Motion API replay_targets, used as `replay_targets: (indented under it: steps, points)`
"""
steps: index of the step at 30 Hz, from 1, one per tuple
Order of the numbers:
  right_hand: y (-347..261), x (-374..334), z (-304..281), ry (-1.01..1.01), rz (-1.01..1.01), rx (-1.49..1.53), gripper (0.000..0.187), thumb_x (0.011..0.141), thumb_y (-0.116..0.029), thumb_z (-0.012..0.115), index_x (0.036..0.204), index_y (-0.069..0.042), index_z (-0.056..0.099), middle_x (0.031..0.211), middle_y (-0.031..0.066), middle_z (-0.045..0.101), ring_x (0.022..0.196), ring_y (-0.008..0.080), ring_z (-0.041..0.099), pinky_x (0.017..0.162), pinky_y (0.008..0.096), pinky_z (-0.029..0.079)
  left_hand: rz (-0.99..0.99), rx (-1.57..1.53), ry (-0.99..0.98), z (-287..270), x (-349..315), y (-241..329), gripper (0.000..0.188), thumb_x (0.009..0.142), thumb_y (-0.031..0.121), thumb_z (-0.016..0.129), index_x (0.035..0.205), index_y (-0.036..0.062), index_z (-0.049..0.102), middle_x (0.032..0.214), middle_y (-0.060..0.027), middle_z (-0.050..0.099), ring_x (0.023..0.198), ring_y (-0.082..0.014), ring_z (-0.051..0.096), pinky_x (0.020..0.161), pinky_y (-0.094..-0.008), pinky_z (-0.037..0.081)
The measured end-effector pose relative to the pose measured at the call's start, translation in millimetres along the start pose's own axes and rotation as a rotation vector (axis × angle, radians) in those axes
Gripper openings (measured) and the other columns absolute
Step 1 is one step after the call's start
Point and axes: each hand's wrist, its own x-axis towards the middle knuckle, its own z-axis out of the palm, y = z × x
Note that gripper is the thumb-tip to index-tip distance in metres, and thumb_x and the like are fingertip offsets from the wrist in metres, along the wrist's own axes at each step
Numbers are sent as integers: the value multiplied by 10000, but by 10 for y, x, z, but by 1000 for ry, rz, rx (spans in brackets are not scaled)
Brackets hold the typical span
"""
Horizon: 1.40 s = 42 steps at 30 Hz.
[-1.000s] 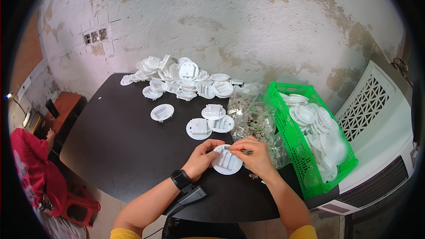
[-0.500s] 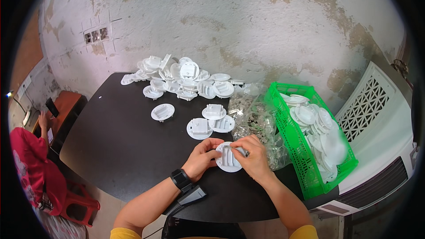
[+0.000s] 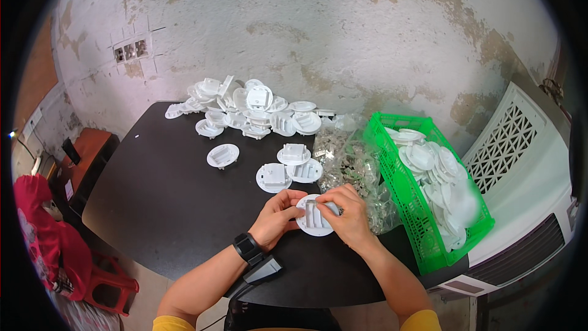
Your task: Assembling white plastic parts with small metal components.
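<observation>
A round white plastic battery-compartment housing (image 3: 315, 223) with ribbed slots is held over the near part of the dark table. My left hand (image 3: 274, 219) grips its left rim between thumb and fingers. My right hand (image 3: 348, 216) is closed in a pinch at the housing's upper right. A small greyish, metal-looking bit (image 3: 311, 203) shows at the top of the slots, beside those fingertips. What the right fingers pinch is mostly hidden. Just beyond my hands lie three similar white housings (image 3: 274, 177), and another single housing (image 3: 222, 155) sits farther left.
At the back of the dark table (image 3: 165, 208) is a heap of white housings (image 3: 245, 107). Clear plastic bags of small metal parts (image 3: 352, 168) lie right of them, beside a green basket (image 3: 404, 217) of white discs. A white slatted appliance (image 3: 520, 208) stands far right. A person in red (image 3: 52, 233) is at left.
My right fingertips have shifted slightly over the housing's upper slots. The housing stays in my left hand. At left, the other person's arm has drawn back from the small table.
</observation>
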Motion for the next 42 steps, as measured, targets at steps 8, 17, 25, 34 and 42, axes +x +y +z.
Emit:
replay_targets:
  steps: [8, 17, 25, 34, 42]
  points:
    - [29, -4, -14, -28, -20, 17, 135, 707, -10, 754, 827, -35, 697, 820, 65, 645, 801, 227, 590, 696, 325, 476, -12, 40, 1, 14, -7, 5, 295, 856, -35, 554, 1143, 28, 529, 1034, -36, 600, 917, -117, 609, 803, -308, 544]
    - [82, -30, -35, -94, 7, 42, 132, 732, -27, 742, 861, -54, 725, 803, 53, 611, 805, 216, 565, 690, 316, 461, -22, 47, 10, -7, 18, -25, 286, 858, -29, 557, 1138, 28, 538, 1032, -38, 598, 913, -117, 607, 814, -317, 545]
    - [88, -18, -95, -199, 14, 30, 168, 794, 18, 647, 919, -60, 727, 862, 68, 591, 851, 234, 555, 740, 321, 451, -43, 34, 19, -39, 34, -47, 261, 863, -17, 557, 1119, 32, 542, 1026, -41, 599, 905, -121, 608, 821, -320, 542]
    - [73, -2, -137, -277, 37, 45, 240, 799, 74, 565, 943, -41, 719, 890, 82, 580, 884, 244, 551, 770, 324, 447, -76, 17, 38, -76, 60, -74, 239, 883, 35, 557, 1122, 23, 549, 1011, -45, 612, 899, -143, 619, 808, -334, 541]
    - [74, -28, -131, -338, 144, 73, 164, 774, -38, 682, 935, -35, 711, 832, 77, 598, 839, 238, 580, 717, 330, 470, -121, 126, 66, -26, 33, -61, 217, 896, 79, 563, 1112, 63, 574, 1002, -18, 605, 889, -106, 595, 755, -292, 527]
